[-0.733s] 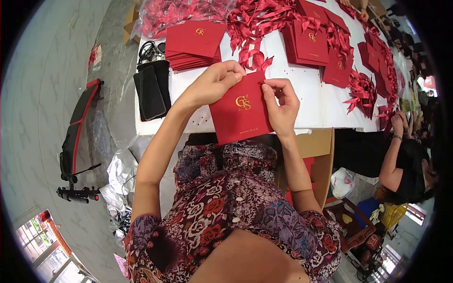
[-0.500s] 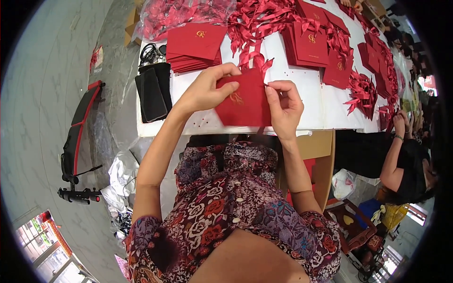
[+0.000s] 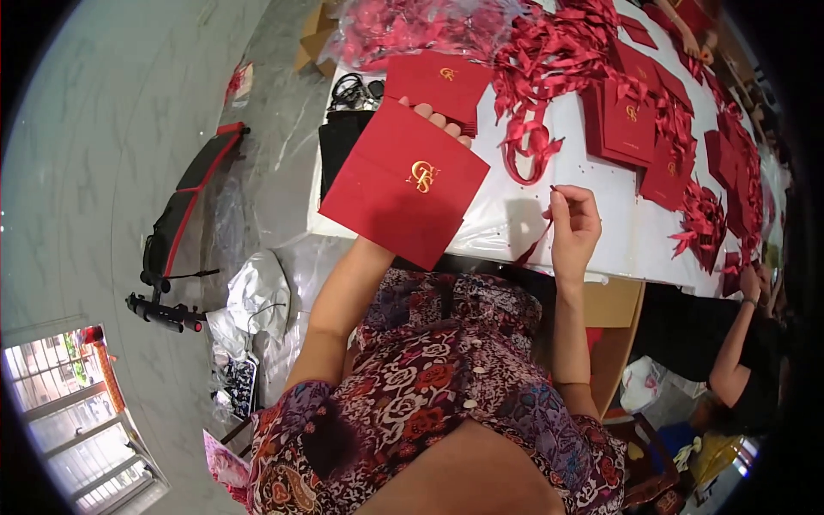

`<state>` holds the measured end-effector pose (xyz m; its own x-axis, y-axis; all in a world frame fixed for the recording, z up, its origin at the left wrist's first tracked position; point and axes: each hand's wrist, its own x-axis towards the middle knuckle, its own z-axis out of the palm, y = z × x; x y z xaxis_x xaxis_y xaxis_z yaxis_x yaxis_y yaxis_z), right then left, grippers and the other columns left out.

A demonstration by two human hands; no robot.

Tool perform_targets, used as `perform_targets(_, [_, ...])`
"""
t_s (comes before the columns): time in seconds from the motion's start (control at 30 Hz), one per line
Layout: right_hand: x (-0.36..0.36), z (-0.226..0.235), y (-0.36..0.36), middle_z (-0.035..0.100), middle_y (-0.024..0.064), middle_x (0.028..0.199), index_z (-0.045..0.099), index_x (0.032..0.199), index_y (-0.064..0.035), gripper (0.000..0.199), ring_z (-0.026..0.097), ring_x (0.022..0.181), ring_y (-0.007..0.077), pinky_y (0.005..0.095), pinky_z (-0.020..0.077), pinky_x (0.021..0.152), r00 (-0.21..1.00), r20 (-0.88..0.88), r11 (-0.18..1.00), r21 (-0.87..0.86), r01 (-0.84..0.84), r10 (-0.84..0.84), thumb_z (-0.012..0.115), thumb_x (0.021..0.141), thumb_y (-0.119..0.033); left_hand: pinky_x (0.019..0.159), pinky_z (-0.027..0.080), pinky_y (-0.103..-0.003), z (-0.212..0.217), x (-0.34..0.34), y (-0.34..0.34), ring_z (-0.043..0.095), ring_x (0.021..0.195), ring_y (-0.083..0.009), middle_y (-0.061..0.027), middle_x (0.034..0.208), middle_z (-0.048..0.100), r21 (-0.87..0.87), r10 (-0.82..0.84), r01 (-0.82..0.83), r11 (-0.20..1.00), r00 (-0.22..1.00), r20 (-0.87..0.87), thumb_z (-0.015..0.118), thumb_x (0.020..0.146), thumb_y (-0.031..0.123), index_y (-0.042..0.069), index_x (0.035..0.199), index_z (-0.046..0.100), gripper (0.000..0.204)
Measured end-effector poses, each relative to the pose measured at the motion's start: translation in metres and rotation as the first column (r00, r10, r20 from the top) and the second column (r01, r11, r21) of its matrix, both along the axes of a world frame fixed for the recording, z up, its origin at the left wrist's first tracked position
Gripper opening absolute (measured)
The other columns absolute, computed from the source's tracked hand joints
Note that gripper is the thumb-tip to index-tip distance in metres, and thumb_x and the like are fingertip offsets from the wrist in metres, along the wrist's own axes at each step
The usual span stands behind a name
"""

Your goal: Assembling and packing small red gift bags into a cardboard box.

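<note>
My left hand grips a flat red paper bag with a gold emblem, raised and tilted above the table's near edge. Its fingertips show past the bag's far edge; the rest of the hand is behind the paper. To the right, apart from the bag, my right hand pinches the end of a thin dark red ribbon between thumb and forefinger. The ribbon hangs down toward the table edge. Just beyond lies a looped red ribbon on the white tabletop.
A stack of red bags lies behind the held one, beside black cables. Loose red ribbons heap at the far side. More red bags lie to the right. Another person's arm reaches the table at far right.
The bag has left the tabletop, lifted and turned by my left hand, so its emblem faces up. My right hand is now apart from the bag with a ribbon. The whole view has shifted.
</note>
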<state>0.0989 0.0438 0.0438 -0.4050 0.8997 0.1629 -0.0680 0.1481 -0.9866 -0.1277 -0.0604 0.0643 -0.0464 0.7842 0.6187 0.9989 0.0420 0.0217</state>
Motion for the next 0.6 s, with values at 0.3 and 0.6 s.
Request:
perform_targets(0.3, [0.001, -0.002, 0.005, 0.057, -0.0026, 0.082, 0.061, 0.101, -0.0022, 0.007, 0.048, 0.071, 0.0028, 0.0182, 0.0390, 0.060, 0.999, 0.042, 0.999, 0.041, -0.004, 0.002, 0.063, 0.095, -0.005, 0.090, 0.043, -0.029, 0.006, -0.002, 0.022, 0.050, 0.082, -0.0147, -0.0015, 0.080, 0.044, -0.030, 0.178, -0.178, 0.984, 0.984, 0.008, 0.044, 0.098, 0.019, 0.013, 0.081, 0.040, 0.019])
perform_targets(0.6, [-0.015, 0.025, 0.014, 0.064, -0.0006, 0.089, 0.065, 0.100, -0.0016, 0.008, 0.056, 0.078, 0.0040, 0.0198, 0.0448, 0.066, 0.999, 0.034, 0.985, 0.164, -0.047, 0.042, 0.064, 0.092, -0.002, 0.055, 0.040, -0.026, -0.008, 0.028, 0.034, 0.056, 0.059, -0.0074, -0.0023, 0.059, 0.055, -0.223, 0.169, 0.060, 0.973, 0.475, 0.864, 0.060, 0.096, 0.036, 0.006, 0.072, 0.062, 0.038])
